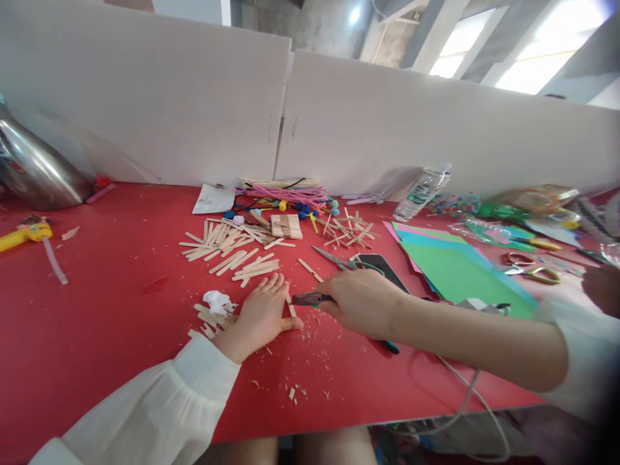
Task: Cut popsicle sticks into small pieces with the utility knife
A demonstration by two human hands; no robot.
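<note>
My left hand (261, 313) lies flat on the red table (97, 323), fingers stretched out, pressing down a wooden craft stick (290, 305) between forefinger and thumb. My right hand (361, 300) is closed round a small cutter (310, 299) whose tip points at that stick. Wood shavings (295, 391) are scattered in front of my hands. A loose pile of craft sticks (232, 248) lies just beyond my left hand, with a small glued panel of sticks (287, 226) behind it.
Scissors (346, 260) and a dark phone (382, 268) lie beyond my right hand. Coloured paper sheets (450, 265), a plastic bottle (421, 190), pipe cleaners (285, 194) and more scissors (533, 268) sit to the right and back. A yellow glue gun (24, 236) lies far left. White partition boards (145, 97) wall the back.
</note>
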